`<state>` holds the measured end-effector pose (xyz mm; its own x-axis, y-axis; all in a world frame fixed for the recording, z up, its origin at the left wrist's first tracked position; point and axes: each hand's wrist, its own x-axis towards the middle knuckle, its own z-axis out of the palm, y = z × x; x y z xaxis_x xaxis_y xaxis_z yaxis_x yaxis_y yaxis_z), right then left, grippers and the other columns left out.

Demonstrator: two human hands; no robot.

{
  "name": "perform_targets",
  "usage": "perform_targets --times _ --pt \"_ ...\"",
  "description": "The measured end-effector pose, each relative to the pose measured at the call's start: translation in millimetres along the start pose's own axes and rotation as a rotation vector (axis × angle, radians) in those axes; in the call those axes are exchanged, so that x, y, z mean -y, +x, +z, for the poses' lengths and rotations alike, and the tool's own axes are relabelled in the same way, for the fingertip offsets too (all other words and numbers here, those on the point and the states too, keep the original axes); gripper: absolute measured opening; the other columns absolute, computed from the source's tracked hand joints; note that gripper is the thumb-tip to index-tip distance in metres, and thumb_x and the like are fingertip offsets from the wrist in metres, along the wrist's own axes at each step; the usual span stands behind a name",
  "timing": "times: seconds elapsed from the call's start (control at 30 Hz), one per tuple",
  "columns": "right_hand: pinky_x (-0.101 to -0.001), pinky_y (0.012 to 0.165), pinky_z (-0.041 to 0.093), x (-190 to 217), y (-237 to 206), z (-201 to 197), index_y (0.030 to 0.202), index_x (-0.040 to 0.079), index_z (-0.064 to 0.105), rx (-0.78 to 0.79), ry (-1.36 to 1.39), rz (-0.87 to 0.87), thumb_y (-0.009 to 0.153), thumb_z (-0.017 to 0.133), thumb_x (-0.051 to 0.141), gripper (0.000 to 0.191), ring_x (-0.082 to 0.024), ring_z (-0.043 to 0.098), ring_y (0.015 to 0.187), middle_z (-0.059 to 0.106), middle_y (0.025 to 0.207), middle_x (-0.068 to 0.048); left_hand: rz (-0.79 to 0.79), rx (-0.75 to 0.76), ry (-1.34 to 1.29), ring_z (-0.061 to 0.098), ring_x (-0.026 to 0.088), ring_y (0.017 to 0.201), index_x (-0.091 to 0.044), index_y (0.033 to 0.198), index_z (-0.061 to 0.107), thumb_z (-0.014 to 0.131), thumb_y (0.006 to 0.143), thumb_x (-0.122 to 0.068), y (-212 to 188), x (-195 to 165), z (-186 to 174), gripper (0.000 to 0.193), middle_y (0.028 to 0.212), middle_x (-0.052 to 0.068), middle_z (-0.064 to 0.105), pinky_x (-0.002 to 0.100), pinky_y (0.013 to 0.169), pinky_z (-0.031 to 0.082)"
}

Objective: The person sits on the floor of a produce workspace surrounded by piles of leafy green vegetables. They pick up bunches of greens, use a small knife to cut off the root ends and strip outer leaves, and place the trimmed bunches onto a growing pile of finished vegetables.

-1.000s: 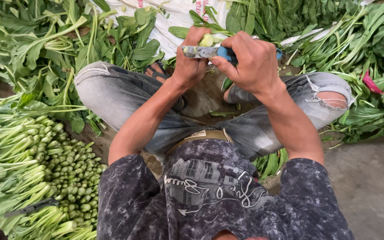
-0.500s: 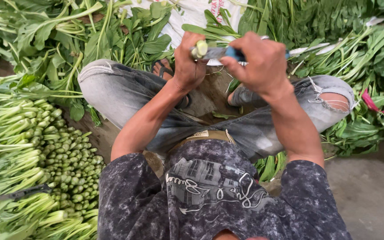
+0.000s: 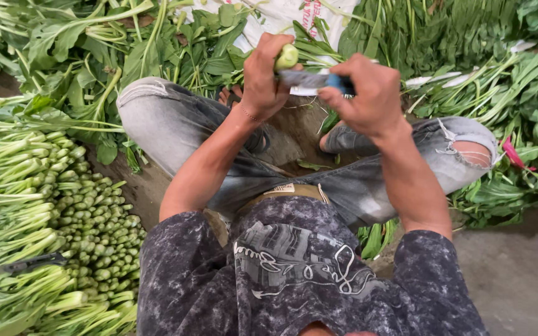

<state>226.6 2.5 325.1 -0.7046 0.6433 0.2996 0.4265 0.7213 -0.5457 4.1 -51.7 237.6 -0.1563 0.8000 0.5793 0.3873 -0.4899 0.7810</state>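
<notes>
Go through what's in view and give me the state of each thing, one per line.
left hand: closed around the green stem.
green stem: held upright, pale cut end showing above the fist.
right hand: closed on the knife.
knife: blue-handled, blade lying flat against the stem.
stacked greens: laid in a neat pile, cut ends facing the person.
loose leafy greens: heaped, unsorted.
jeans: torn at the knee.

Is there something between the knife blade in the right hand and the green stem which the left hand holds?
Nothing visible does. The right hand holds the blue-handled knife, and its blade reaches the cut base of the green vegetable stem gripped in the left hand. Whether they touch cannot be told.
</notes>
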Motion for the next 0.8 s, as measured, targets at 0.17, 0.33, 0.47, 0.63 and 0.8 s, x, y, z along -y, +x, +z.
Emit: perform_targets --times 0.17,0.33,0.47,0.63,0.8 --pt "-0.0385 0.063 0.049 10 6 2 0.107 0.005 0.063 0.006 -0.045 -0.069 0.104 0.079 0.043 0.041 -0.028 0.064 0.07 0.062 0.085 -0.009 -0.032 0.027 -0.031 0.066 0.034 0.093 -0.01 0.136 0.05 0.081 0.096 -0.011 -1 -8 13 0.051 0.112 0.014 0.064 0.042 0.08 0.055" --pt "-0.0388 0.063 0.049 8 5 1 0.107 0.005 0.062 -0.007 -0.046 -0.064 0.104 0.079 0.044 0.042 -0.028 0.064 0.071 0.062 0.086 -0.009 -0.029 0.055 -0.036 0.066 0.034 0.092 -0.01 0.136 0.05 0.08 0.097 -0.01 -4 -5 20 0.049 0.11 0.015 0.064 0.042 0.08 0.055" --pt "-0.0367 0.064 0.05 -2 -3 6 0.107 0.004 0.062 -0.034 0.026 -0.03 0.108 0.075 0.042 0.04 -0.025 0.064 0.071 0.062 0.086 -0.009 -0.112 0.115 -0.167 0.063 0.03 0.094 -0.008 0.136 0.053 0.065 0.099 -0.003 -9 4 24 0.04 0.106 0.015 0.061 0.04 0.083 0.054" --pt "-0.0269 0.062 0.045 -33 -14 9 0.117 0.002 0.059 -0.18 0.379 0.293 0.118 0.064 0.042 0.04 -0.011 0.056 0.069 0.058 0.085 -0.002 -0.496 0.025 -0.907 0.065 0.022 0.101 -0.008 0.134 0.051 0.037 0.115 -0.045 9 29 16 0.044 0.11 0.01 0.067 0.037 0.097 0.053" --pt "-0.0206 0.068 0.045 -47 -25 9 0.122 0.004 0.057 -0.247 0.824 0.372 0.111 0.058 0.044 0.042 -0.002 0.047 0.068 0.057 0.082 0.003 -0.63 -0.064 -1.328 0.064 0.024 0.099 -0.005 0.126 0.058 0.033 0.114 -0.049 21 38 -22 0.052 0.107 0.012 0.066 0.037 0.09 0.049"
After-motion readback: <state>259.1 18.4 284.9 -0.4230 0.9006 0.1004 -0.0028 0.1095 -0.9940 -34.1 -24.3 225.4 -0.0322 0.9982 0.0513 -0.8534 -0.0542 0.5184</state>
